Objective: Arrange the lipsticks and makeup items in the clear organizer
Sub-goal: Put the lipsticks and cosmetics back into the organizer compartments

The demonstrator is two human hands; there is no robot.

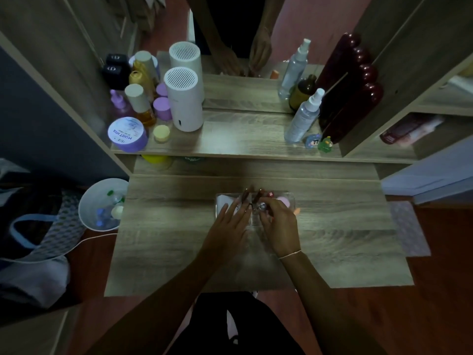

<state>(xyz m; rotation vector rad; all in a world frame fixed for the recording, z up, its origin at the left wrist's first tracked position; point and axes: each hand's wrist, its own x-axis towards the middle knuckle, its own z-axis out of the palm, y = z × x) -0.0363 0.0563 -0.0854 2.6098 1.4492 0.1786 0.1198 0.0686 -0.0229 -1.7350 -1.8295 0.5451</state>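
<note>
The clear organizer (290,196) stands in the middle of the wooden table (166,226), and both hands reach into it. Two brown lipstick tubes (247,194) stand upright in its back part. A red-capped item (270,194) and a pink round item (283,201) sit at its right side. My left hand (229,224) lies with fingers spread against the organizer's left front. My right hand (277,226) pinches a small clear, silvery makeup item (262,206) above the compartments. An orange item (297,211) shows just right of my right hand.
The raised shelf (243,142) behind carries a white cylinder device (183,101), a purple jar (126,134), several bottles, a spray bottle (303,116) and two small figures (320,143). A mirror stands behind. A white bin (99,203) and a bag sit left of the table.
</note>
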